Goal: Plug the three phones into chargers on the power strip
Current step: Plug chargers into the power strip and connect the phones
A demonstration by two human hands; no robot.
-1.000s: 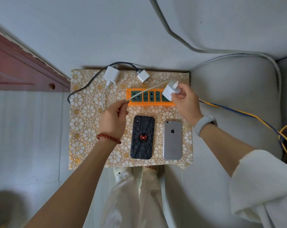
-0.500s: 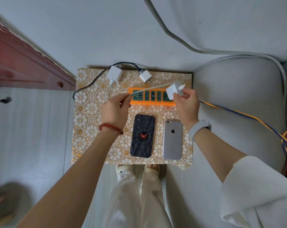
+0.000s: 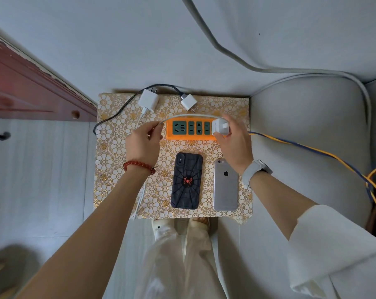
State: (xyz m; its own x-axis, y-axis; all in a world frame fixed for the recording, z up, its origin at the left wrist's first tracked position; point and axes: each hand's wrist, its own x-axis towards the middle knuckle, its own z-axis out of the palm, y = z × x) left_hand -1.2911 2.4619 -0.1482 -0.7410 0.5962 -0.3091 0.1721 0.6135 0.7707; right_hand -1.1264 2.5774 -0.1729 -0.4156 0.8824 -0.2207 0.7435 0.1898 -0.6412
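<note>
— What's the setting on your feed?

— I'm looking down at a small table covered with a gold-and-white flower-patterned cloth (image 3: 118, 147), set between a reddish wooden frame (image 3: 31, 83) and a grey cushioned seat (image 3: 308, 130).

— Where's the power strip?

— The orange power strip with dark green sockets (image 3: 191, 129) lies across the far half of the cloth. Its yellow-and-blue cord (image 3: 312, 151) trails off to my right.

— What are my hands doing?

— My right hand (image 3: 234, 145) has its fingers curled around a white cube charger (image 3: 220, 127), holding it at the strip's right-end socket. I cannot tell whether the prongs are seated. My left hand (image 3: 142, 143), with a red bead bracelet (image 3: 138, 165) on the wrist, pinches that charger's white cable (image 3: 189, 116) between thumb and fingertips, just left of the strip. The cable arcs over the strip's far edge between my two hands.

— And the phones?

— Two lie face down near the front edge, side by side: a phone in a black spider-web case with a red spider (image 3: 187, 181), and a silver phone with a dark logo (image 3: 225, 186) to its right, partly under my right wrist. I can't see a third.

— Other chargers?

— Two more white adapters rest unplugged at the far edge: a larger one (image 3: 148, 100) with a white cable, and a smaller one (image 3: 189, 102) on a dark braided cable (image 3: 118, 111).
</note>
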